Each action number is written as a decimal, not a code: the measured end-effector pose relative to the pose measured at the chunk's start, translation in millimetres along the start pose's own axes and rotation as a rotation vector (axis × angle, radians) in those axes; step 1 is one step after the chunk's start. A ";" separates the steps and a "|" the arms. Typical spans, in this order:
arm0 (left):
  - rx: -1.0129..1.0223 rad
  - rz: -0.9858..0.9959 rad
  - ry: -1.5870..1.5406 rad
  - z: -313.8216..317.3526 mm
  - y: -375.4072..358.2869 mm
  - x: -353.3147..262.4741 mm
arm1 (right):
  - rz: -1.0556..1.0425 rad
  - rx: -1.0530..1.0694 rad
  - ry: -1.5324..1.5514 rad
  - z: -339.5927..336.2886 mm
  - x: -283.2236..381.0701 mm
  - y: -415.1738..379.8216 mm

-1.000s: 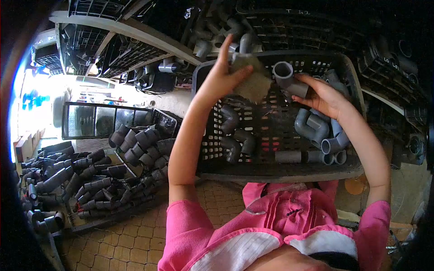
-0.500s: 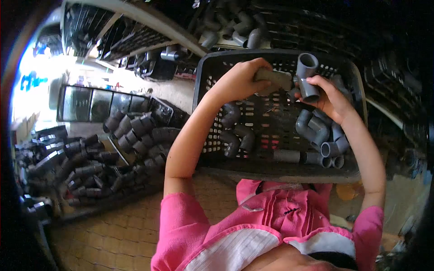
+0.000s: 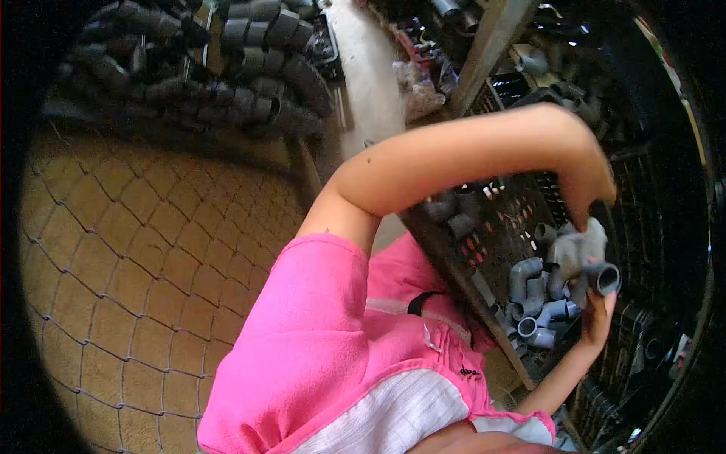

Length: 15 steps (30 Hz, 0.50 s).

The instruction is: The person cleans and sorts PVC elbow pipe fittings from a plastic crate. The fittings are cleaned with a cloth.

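Observation:
A grey plastic pipe fitting [image 3: 605,278] is in my right hand [image 3: 600,314], its round open end facing up toward me. The fingers are closed around its lower part. My left hand [image 3: 594,203] reaches across from above, just over the fitting, blurred and bent downward. Its fingers are mostly hidden, against a dark and pale piece [image 3: 594,236] that I cannot make out. Both hands are over the right part of a black perforated crate [image 3: 439,276]. Grey elbow fittings [image 3: 527,284] lie in the crate close to my right hand.
At upper left lie rows of dark pipe fittings [image 3: 265,45]. Wire mesh [image 3: 136,265] covers a tan surface on the left. A post [image 3: 491,53] slants behind the crate, with more fittings [image 3: 571,98] near it. Dark racks line the right side.
The view has swung and tilted, so the crate now appears at the right. My left arm now crosses the picture; my right hand still holds the pipe fitting.

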<state>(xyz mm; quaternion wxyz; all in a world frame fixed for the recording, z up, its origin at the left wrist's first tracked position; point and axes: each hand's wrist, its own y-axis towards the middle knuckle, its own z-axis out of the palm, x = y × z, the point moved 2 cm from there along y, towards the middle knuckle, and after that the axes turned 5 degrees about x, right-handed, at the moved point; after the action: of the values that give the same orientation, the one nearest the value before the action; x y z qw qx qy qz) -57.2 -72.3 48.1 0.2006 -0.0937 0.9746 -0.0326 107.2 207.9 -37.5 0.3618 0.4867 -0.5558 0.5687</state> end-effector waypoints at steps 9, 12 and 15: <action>-1.014 -0.345 -0.838 77.5 -158.9 46.2 | 0.041 -0.579 -0.006 -67.4 -42.8 -123.1; -0.815 -0.410 -1.080 110.8 -141.9 38.4 | -0.036 -0.724 0.286 -68.7 -68.4 -123.7; -0.725 -0.468 -1.067 120.6 -123.3 43.7 | -0.191 -0.759 0.376 -64.3 -73.5 -109.0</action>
<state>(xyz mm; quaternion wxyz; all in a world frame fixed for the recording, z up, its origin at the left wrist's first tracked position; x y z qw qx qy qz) -27.8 -204.8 -66.9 0.5971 -0.3662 0.6459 0.3037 220.8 293.8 -71.3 0.6609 0.2564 -0.6023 0.3670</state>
